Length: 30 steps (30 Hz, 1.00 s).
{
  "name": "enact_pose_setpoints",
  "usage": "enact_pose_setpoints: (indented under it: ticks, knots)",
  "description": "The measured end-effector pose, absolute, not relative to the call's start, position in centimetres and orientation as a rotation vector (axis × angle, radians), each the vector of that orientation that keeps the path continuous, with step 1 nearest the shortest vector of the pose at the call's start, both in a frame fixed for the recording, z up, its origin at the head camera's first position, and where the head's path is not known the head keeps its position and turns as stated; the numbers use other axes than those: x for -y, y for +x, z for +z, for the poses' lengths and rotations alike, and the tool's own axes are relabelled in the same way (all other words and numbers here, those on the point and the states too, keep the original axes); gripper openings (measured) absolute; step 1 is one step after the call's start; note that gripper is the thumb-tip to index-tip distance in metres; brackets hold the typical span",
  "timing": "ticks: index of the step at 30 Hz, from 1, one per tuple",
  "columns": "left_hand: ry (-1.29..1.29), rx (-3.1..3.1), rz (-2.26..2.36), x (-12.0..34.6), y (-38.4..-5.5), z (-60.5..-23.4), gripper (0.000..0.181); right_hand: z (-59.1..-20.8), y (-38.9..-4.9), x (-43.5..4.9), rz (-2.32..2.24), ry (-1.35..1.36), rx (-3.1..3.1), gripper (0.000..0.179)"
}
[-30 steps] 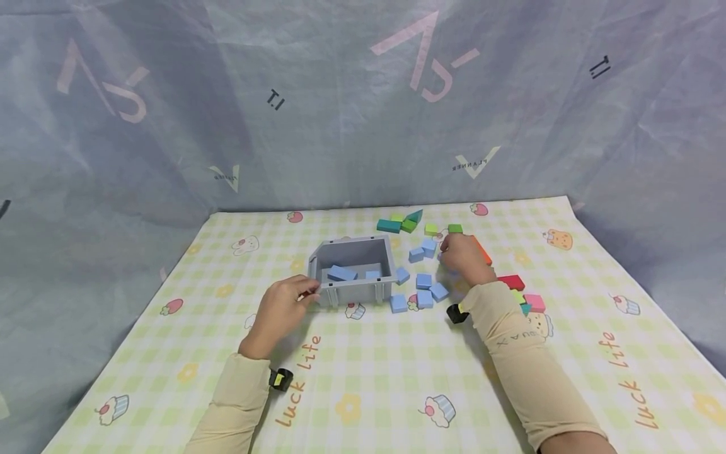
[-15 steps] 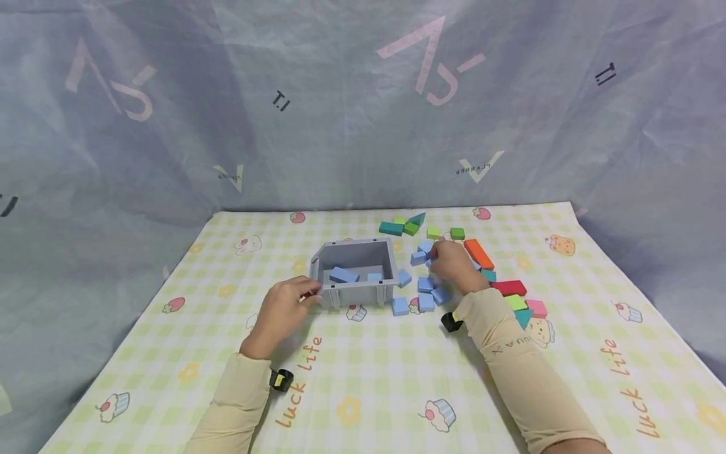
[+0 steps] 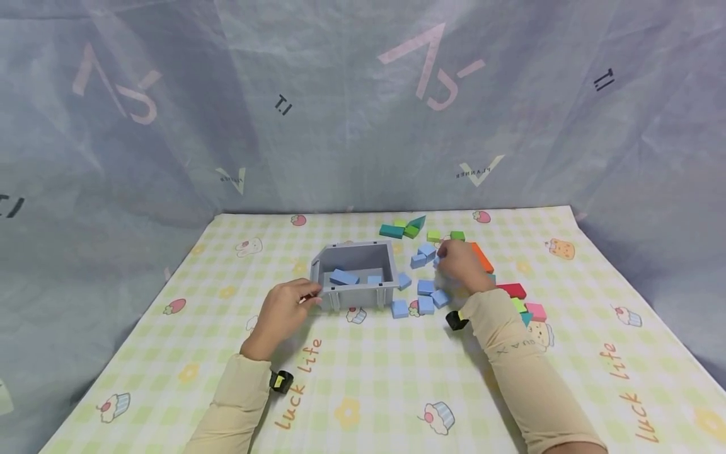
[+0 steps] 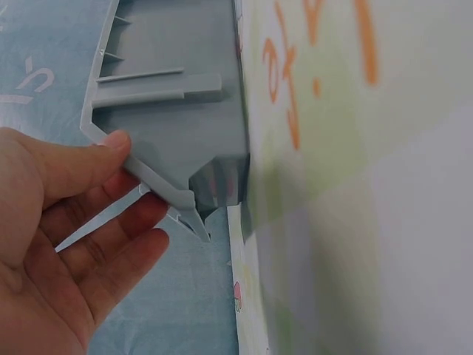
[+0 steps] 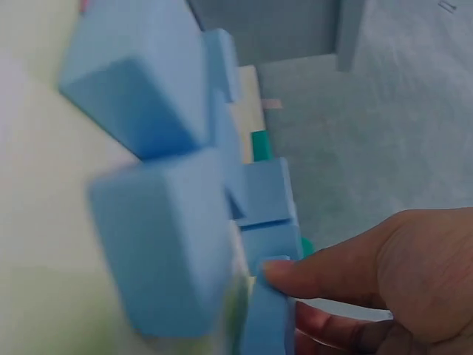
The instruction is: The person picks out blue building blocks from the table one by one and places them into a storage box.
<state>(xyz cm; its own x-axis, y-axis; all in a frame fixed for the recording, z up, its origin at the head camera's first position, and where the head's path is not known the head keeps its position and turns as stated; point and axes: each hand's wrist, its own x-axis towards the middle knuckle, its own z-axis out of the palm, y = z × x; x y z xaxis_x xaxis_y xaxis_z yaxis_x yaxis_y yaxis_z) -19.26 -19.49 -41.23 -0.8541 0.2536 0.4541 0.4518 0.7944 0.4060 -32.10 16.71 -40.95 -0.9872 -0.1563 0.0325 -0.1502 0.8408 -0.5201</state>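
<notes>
Head view, with clock directions read from the gray plastic bin (image 3: 358, 296) and 12 at the far edge of the checked tablecloth (image 3: 363, 359): over the last half second the right hand (image 3: 462, 265) has slid slightly back toward 3 o'clock, and it now covers part of the orange block (image 3: 482, 258) that lay in full sight then. Its wrist camera shows thumb and fingers brought to a narrow pinch on a light blue block (image 5: 266, 322), which seems to have shifted with them. That block is outside the bin, just beside two neighboring blue blocks (image 3: 427, 252) between 2 and 3 o'clock; more loose blue blocks (image 3: 426, 305) lie between 3 and 4. At 8 o'clock the left hand (image 3: 280, 315) has stayed put, thumb and index finger gripping the bin's corner rim, the other fingers loosely bent. Inside the bin are the same pieces, a long blue block (image 3: 343, 277) and a smaller blue block (image 3: 374, 280), so this shift looks like handling of the pinched block alone, the bin's contents unaltered
</notes>
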Motion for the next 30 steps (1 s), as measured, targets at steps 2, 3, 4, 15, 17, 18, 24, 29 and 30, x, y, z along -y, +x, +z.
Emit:
enact_pose_setpoints:
  ticks: [2, 3, 4, 15, 17, 18, 24, 29, 30]
  knots:
    - [-0.533, 2.601, -0.73, 19.5, -19.2, -41.2, 0.017, -40.4, -32.1, -16.9, -0.866, -0.259, -3.063, 0.024]
    - [-0.534, 2.6, -0.73, 19.4, -19.2, -41.1, 0.016, -40.1, -32.0, -16.9, -0.879, -0.266, -3.09, 0.024]
    - [-0.535, 2.602, -0.731, 19.4, -19.2, -41.1, 0.016, -39.8, -32.0, -16.9, -0.891, -0.273, -3.117, 0.024]
    - [-0.521, 2.613, -0.753, 19.5, -19.3, -41.1, 0.019, -36.7, -29.6, -12.6, -1.342, -0.494, -3.13, 0.028]
    - [-0.525, 2.607, -0.747, 19.6, -19.3, -41.1, 0.019, -36.6, -29.0, -11.4, -1.455, -0.607, -3.09, 0.029]
    - [-0.527, 2.604, -0.743, 19.6, -19.3, -41.1, 0.02, -36.7, -28.8, -10.8, -1.506, -0.657, -3.061, 0.028]
    - [-0.521, 2.609, -0.732, 19.8, -19.1, -41.0, 0.02, -37.5, -27.3, -7.8, -1.624, -0.828, -2.845, 0.027]
    - [-0.529, 2.604, -0.737, 19.5, -19.1, -41.1, 0.019, -38.2, -26.6, -6.7, -1.558, -0.879, -2.814, 0.02]
    - [-0.529, 2.606, -0.738, 19.5, -19.1, -41.2, 0.019, -38.4, -26.6, -6.7, -1.539, -0.891, -2.816, 0.019]
